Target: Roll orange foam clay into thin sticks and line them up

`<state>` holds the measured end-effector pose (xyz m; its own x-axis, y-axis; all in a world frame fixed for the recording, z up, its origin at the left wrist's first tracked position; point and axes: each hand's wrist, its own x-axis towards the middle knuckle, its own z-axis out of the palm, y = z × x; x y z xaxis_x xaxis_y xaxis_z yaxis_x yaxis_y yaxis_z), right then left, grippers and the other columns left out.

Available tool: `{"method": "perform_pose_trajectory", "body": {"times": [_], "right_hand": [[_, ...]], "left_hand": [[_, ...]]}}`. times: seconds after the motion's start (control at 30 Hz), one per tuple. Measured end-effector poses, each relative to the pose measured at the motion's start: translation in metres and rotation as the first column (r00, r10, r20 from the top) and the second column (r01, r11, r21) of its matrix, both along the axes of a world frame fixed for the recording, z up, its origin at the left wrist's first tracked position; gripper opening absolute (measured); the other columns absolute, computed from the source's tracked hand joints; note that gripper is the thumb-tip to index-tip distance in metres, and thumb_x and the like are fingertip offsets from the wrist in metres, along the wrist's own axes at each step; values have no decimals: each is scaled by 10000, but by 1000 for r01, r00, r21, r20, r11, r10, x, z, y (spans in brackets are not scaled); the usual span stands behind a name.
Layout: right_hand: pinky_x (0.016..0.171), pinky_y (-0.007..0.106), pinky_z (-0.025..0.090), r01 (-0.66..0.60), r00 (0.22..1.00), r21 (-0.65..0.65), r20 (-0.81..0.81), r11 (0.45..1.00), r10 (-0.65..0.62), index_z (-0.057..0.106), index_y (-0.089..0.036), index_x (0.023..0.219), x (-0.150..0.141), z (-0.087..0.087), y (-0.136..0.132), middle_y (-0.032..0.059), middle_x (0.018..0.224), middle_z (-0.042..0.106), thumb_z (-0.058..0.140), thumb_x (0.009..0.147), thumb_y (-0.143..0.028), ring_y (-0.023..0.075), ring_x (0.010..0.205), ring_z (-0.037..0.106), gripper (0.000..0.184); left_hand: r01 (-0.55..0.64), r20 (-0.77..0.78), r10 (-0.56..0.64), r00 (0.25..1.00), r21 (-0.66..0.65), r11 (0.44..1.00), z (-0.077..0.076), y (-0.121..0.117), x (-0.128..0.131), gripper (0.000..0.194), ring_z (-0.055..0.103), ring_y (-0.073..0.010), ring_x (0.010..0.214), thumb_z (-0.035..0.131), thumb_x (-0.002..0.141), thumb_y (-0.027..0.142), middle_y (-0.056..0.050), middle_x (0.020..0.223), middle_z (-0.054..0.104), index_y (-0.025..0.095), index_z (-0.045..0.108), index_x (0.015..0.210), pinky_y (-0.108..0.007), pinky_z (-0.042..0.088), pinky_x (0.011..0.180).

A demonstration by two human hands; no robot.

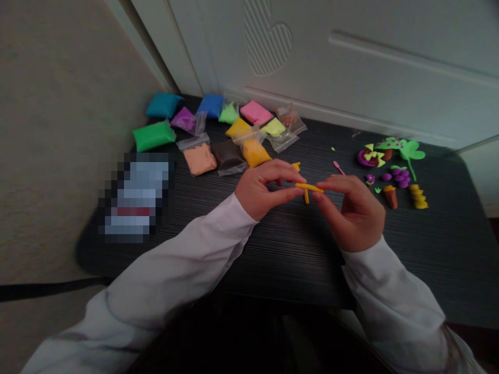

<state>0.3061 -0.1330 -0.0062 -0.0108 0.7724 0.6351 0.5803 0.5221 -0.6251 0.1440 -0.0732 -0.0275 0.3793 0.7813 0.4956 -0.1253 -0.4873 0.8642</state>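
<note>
Head view: yellow strip [310, 187] between left hand [259, 191] and right hand [358, 213], in both pinches.

text: none readable | screen [136, 202], left end of tabletop [280, 259]: blocked out by pixels | bags [155, 136], far side of tabletop: no legible print | panel [351, 88] behind tabletop: raised heart [268, 49] only

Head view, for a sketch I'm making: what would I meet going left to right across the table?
Green packet, peach packet, left hand, yellow strip, right hand, brown cone, yellow ruffled piece.
</note>
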Motion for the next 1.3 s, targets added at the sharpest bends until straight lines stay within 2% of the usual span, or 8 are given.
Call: {"method": "perform_pose_trajectory", "body": {"times": [0.1, 0.5, 0.6, 0.73, 0.83, 1.03, 1.13, 1.3], "right_hand": [[748, 358, 480, -14, 1000, -11, -5, 1000, 14, 614, -254, 870, 0, 0, 0, -4, 795, 634, 637, 692, -161, 158, 770, 586, 201], [748, 339, 467, -47, 999, -45, -21, 998, 47, 614, -249, 876, -2, 0, -1, -5, 799, 634, 641, 683, -147, 151, 779, 583, 220], [741, 343, 469, -32, 999, -59, -28, 998, 30, 614, -258, 874, -1, 0, -1, -10, 797, 635, 637, 691, -166, 154, 775, 585, 206], [731, 337, 469, -17, 999, -51, -38, 999, 15, 614, -259, 876, -1, 0, -2, -10, 801, 634, 632, 693, -159, 149, 762, 581, 209], [736, 337, 468, -23, 1000, -39, -22, 999, 22, 612, -257, 884, 0, 0, -2, -8, 804, 633, 630, 695, -162, 149, 765, 581, 212], [807, 377, 454, -55, 992, -57, 114, 997, 61, 558, -254, 1034, 2, 2, -2, 28, 925, 627, 655, 676, -210, 187, 867, 577, 373], [783, 381, 468, -82, 974, -50, 206, 995, 90, 580, -264, 1001, 4, 3, -2, 33, 928, 622, 629, 700, -212, 191, 875, 576, 310], [772, 367, 473, -86, 972, -50, 214, 995, 95, 616, -252, 908, 4, 4, -2, 29, 900, 625, 613, 712, -187, 177, 856, 582, 207]], "left_hand": [[26, -9, -26, 1000, 0, 1000, 0, 0, 0, 239, 573, -136, 805, 694, 630, 178, -54, 855, 630, 197, 668, 867, -235, 437, 621], [74, 21, -73, 997, -20, 997, 0, -2, 1, 202, 577, -136, 804, 689, 632, 162, -43, 829, 635, 197, 676, 830, -262, 445, 685], [119, 62, -110, 992, -166, 979, 3, -4, 1, 254, 573, -131, 799, 701, 618, 177, -34, 861, 631, 199, 663, 867, -259, 444, 683], [207, 144, -157, 977, -467, 860, 5, -6, 2, 224, 575, -109, 719, 674, 651, 259, -21, 807, 640, 170, 653, 855, -244, 439, 650], [238, 167, -173, 971, -549, 801, 5, -6, 3, 151, 556, -84, 650, 659, 664, 277, -3, 722, 638, 148, 658, 741, -231, 430, 639], [224, 153, -167, 974, -540, 811, 3, -5, 3, 139, 561, -90, 651, 687, 628, 254, 1, 694, 634, 143, 654, 704, -231, 434, 640], [232, 122, -198, 973, -532, 814, 4, -5, 3, 149, 563, -99, 646, 681, 631, 261, -10, 685, 632, 131, 650, 697, -243, 442, 639], [257, 105, -239, 965, -537, 803, 4, -4, 2, 139, 561, -94, 628, 681, 631, 247, -11, 675, 633, 127, 651, 694, -236, 439, 619]]}}
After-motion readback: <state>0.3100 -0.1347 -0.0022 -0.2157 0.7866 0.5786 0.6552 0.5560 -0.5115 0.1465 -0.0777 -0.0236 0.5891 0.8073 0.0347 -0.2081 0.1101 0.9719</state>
